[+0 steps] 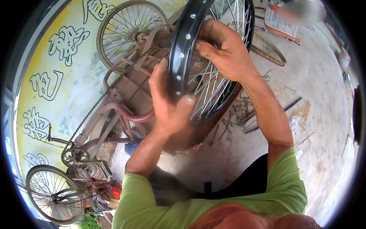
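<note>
A spoked wheel with a glossy black rim [176,72] stands on edge in front of me, with no tyre on it. Silver spoke nipples line the rim's outer channel, and bright spokes [207,86] run inward. My left hand [169,105] grips the near left part of the rim, thumb on one side and fingers on the other. Higher up, my right hand [227,51] is closed at the rim's inner edge, its thumb against the edge and its fingers curled among the spokes. Its fingertips are partly hidden behind the rim.
On the left lies a rusty tricycle frame [129,87] with a chain, a chainring [75,158] and two spoked wheels, the far one [131,34] and the near one [55,194]. Metal scraps [249,114] litter the concrete floor at right. A white plastic basket [281,21] sits far right.
</note>
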Demonstrator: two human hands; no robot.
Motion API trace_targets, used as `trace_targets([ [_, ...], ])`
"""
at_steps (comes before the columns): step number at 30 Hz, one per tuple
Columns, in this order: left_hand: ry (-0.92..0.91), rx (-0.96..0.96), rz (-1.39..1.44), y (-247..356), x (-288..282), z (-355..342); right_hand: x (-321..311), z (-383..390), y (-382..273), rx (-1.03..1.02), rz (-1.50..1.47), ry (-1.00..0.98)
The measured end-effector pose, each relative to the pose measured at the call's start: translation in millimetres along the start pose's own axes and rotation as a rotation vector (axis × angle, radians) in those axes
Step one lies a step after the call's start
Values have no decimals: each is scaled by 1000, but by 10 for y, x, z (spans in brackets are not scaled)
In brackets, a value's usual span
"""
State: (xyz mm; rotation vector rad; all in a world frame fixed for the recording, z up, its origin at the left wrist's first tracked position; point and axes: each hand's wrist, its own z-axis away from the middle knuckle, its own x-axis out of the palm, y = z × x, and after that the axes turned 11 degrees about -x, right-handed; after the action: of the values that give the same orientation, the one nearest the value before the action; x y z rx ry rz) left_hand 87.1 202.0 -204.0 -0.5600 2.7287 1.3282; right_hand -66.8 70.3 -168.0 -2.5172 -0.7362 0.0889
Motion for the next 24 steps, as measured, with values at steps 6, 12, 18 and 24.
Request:
trace_targets([
  [6, 7, -64, 31, 34, 13, 29, -88, -32, -33, 105, 81, -171],
  [12, -1, -4, -5, 18, 11, 11, -32, -3, -109, 115, 123, -84],
  [18, 14, 36, -100, -57, -39, 7, -127, -43, -46, 112, 133, -147],
  [24, 66, -45, 43, 38, 111, 21, -26, -16, -146, 73, 94, -58],
])
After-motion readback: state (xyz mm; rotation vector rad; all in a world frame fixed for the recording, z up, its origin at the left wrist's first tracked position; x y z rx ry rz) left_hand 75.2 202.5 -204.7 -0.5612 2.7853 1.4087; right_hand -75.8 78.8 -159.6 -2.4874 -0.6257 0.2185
